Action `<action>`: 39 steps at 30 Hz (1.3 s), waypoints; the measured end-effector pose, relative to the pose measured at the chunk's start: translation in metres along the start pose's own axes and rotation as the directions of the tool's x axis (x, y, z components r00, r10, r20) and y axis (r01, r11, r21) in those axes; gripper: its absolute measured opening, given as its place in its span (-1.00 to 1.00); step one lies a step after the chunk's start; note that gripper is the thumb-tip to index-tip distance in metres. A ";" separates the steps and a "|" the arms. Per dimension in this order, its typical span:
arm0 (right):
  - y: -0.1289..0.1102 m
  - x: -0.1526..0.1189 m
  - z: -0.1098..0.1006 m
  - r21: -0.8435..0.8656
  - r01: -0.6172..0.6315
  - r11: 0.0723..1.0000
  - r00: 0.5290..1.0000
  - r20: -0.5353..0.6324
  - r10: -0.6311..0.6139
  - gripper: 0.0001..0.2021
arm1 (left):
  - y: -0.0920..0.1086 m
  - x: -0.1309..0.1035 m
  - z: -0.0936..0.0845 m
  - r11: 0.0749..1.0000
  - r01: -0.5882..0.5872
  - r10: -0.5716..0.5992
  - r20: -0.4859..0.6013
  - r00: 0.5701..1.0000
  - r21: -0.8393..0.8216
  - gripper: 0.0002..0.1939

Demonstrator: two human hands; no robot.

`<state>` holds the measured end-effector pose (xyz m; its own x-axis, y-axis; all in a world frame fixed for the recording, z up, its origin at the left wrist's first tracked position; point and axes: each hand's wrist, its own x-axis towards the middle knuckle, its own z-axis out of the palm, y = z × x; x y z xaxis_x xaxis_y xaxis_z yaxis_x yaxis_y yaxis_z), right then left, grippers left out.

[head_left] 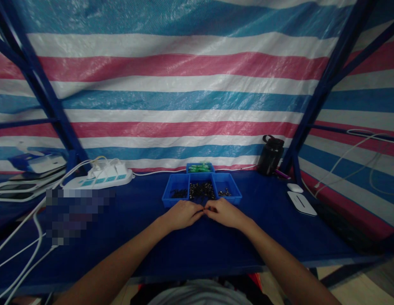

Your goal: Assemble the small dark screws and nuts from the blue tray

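Note:
My left hand [185,214] and my right hand [224,213] meet fingertip to fingertip just in front of the blue bins. Both are closed in a pinch; whatever lies between the fingertips is too small to make out. Right behind them, the middle blue bin [201,174] holds many small dark and shiny metal pieces [202,189]. Thin dark pieces [179,193] lie in the left bin. In the right bin sit a few small brassy pieces [224,192]. A smaller blue bin at the back contains green items [199,167].
A white power strip [99,181] with plugs and cables stands on the blue table [146,245] at left, near a pixelated patch. Stacked devices [28,182] are farther left. At right are a black bottle [270,156], a white case [295,188] and a white flat box [301,203].

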<state>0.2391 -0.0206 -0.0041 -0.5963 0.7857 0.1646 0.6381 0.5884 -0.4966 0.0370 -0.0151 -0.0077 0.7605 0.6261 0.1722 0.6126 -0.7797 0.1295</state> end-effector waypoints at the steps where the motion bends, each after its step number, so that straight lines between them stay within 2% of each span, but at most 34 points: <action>1: 0.000 0.000 0.000 -0.011 -0.002 1.000 1.000 0.000 0.002 -0.84 | 0.000 0.000 0.000 1.000 0.003 -0.003 0.002 1.000 0.000 -0.72; 14: -0.002 0.000 0.001 -0.063 0.030 0.998 0.999 -0.016 -0.031 -0.79 | 0.003 0.000 -0.002 1.000 0.007 -0.008 0.019 1.000 0.014 -0.76; 29: -0.004 0.000 0.002 -0.026 0.012 1.000 1.000 0.007 -0.012 -0.89 | 0.004 0.001 -0.002 1.000 0.009 -0.009 0.022 1.000 0.002 -0.80; 39: -0.002 0.000 0.002 -0.031 0.017 0.999 1.000 -0.018 -0.018 -0.86 | 0.004 0.000 -0.001 0.996 0.072 -0.071 -0.011 0.997 0.047 -0.81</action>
<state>0.2373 -0.0223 -0.0052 -0.5986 0.7784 0.1892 0.6426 0.6076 -0.4667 0.0392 -0.0180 -0.0065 0.7125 0.6800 0.1731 0.6751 -0.7316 0.0956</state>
